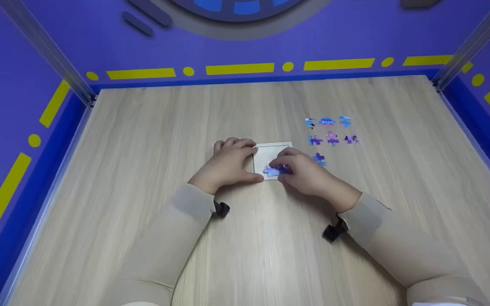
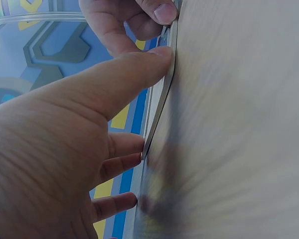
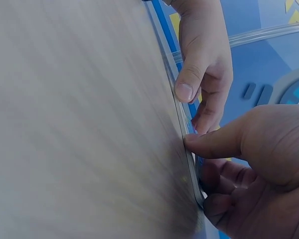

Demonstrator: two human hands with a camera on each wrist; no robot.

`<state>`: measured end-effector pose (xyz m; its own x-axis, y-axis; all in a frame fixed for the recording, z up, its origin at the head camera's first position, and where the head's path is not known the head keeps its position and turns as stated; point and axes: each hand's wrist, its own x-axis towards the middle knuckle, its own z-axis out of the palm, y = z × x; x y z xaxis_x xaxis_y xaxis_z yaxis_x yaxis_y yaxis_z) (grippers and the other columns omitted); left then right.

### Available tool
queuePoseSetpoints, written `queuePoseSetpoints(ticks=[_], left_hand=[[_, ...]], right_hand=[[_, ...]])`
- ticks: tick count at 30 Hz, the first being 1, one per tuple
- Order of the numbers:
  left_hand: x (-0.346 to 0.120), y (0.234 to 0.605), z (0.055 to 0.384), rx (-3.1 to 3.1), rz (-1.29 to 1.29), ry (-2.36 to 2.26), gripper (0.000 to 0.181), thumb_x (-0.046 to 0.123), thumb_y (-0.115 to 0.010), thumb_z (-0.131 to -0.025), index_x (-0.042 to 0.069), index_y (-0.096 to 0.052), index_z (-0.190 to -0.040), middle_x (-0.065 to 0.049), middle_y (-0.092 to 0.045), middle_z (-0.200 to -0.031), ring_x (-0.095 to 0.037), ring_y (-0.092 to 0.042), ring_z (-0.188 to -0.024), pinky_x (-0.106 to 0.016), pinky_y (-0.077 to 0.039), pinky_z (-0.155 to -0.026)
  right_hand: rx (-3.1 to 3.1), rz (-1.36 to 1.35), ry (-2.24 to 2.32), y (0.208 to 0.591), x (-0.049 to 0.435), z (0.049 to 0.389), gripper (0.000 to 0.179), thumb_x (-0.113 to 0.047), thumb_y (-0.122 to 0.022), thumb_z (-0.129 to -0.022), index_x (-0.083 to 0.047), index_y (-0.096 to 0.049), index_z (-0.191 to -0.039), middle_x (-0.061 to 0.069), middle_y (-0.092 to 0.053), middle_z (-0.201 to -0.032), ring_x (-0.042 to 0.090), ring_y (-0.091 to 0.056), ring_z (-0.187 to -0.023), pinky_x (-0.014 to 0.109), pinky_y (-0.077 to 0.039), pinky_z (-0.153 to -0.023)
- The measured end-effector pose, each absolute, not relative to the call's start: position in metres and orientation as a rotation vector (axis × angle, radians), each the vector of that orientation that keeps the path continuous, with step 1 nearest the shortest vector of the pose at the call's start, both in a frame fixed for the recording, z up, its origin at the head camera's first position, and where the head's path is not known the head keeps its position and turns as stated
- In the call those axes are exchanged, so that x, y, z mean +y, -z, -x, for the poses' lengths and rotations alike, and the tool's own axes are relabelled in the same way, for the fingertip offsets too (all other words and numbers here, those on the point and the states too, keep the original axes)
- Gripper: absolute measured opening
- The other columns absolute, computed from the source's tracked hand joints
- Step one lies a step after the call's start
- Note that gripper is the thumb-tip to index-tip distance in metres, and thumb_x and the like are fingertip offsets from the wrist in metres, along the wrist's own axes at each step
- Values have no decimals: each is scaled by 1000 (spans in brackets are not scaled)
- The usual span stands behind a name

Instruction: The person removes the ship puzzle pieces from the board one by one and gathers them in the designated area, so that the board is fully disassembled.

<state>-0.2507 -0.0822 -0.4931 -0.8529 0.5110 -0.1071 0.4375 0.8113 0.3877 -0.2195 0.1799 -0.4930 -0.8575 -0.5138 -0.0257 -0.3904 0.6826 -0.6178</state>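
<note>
A small white puzzle tray with a raised rim lies on the table between both hands. My left hand holds it at its left side, thumb at the near rim and fingers by the far left corner. The thumb touches the rim in the left wrist view. Joined blue-purple puzzle pieces lie along the tray's near edge. Over their right end, my right hand grips a puzzle piece with curled fingers, which mostly hide it. Its thumb touches the near rim in the right wrist view.
Several loose puzzle pieces lie in rows to the right of the tray, among them a pink one and a purple one close to the right hand. Blue-purple panels with yellow marks wall in the wooden table.
</note>
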Motion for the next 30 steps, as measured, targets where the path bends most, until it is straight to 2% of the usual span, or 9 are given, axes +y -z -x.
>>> queuePoseSetpoints(ticks=[10, 17, 30], left_hand=[[-81, 494, 249, 2796, -734, -531, 90, 66, -87, -91, 16, -64, -162, -1, -52, -175, -35, -43, -162, -64, -26, -130], [-81, 495, 250, 2804, -737, -514, 90, 67, -86, -91, 16, -64, -162, -1, -52, -176, -35, -43, -162, -65, -26, -130], [-83, 495, 251, 2799, -742, -528, 91, 67, -86, -91, 15, -63, -162, -2, -51, -176, -35, -42, -162, -64, -25, -130]], right_hand=[[2705, 758, 923, 495, 180, 219, 35, 0, -77, -99, -6, -81, -134, 16, -73, -135, 33, -71, -120, 54, -59, -105], [2713, 750, 888, 496, 180, 218, 41, -3, -78, -101, -6, -78, -142, 16, -71, -135, 30, -69, -111, 50, -59, -97], [2762, 762, 822, 495, 179, 220, 37, -5, -78, -101, -9, -81, -138, 14, -73, -138, 32, -73, -119, 54, -61, -105]])
